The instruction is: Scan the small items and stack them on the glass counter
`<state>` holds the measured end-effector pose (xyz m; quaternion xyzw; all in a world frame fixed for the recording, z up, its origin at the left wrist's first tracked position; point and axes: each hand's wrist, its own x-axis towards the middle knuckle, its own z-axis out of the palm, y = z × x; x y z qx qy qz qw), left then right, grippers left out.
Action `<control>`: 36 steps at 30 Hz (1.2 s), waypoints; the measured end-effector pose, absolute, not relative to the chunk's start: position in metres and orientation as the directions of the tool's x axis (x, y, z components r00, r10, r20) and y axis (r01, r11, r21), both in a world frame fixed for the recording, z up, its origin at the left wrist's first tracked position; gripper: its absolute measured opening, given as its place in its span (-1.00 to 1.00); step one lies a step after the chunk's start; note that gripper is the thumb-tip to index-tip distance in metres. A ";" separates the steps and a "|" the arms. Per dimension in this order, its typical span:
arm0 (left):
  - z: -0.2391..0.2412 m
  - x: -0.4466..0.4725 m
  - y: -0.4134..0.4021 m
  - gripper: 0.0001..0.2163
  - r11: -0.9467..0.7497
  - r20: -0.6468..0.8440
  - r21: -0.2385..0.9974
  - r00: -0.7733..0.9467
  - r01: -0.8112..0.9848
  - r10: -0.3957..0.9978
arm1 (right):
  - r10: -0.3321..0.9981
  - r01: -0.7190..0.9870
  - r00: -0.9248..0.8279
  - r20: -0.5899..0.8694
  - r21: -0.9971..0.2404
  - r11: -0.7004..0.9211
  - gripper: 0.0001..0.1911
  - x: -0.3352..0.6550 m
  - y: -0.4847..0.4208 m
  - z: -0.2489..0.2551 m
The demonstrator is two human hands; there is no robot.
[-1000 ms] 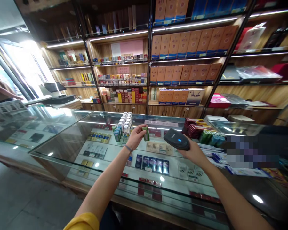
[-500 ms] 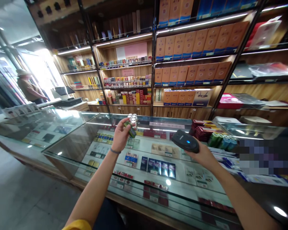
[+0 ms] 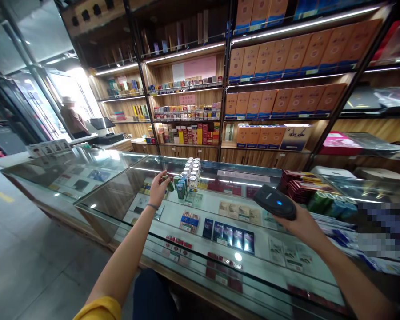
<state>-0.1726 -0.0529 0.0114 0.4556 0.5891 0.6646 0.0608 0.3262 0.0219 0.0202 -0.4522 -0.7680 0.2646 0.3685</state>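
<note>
My left hand (image 3: 158,190) is over the glass showcase, its fingers closed around a small green container (image 3: 169,184), perhaps a can. Just right of it stand small green and blue containers (image 3: 181,190), and behind them rows of white-topped ones (image 3: 193,178), all on the glass top. In my right hand (image 3: 300,221) is a black barcode scanner (image 3: 275,202) with a blue light lit on top. The scanner hangs above the right part of the showcase, its head pointing left. My right fingers are mostly hidden under it.
Below the glass top (image 3: 203,284) lie several flat packs and boxes. Dark red packs (image 3: 300,184) are stacked at right, beside green and blue wrapped cylinders (image 3: 331,206). Shelves with orange boxes (image 3: 263,60) line the wall. A person (image 3: 74,118) stands far left.
My left hand has moved left and lower with the green container, revealing the containers it had been covering. The camera view has shifted left; the scanner stays in my right hand.
</note>
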 end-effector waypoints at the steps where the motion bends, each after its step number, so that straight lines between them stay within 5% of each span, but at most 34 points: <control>1: 0.007 -0.174 -0.052 -0.61 -0.266 0.541 0.826 -0.569 0.497 0.619 | 0.890 0.498 -0.322 0.323 -0.741 0.449 -0.38 0.326 0.022 0.019; 13: -0.016 -0.177 -0.045 -0.79 -0.223 0.654 0.658 -0.398 0.720 0.643 | 0.905 0.553 -0.294 0.307 -0.718 0.423 -0.30 0.335 0.034 0.007; 36: -0.025 -0.176 -0.046 -0.62 -0.183 0.555 0.712 -0.385 0.678 0.737 | 0.891 0.546 -0.306 0.336 -0.704 0.453 -0.37 0.334 0.032 0.003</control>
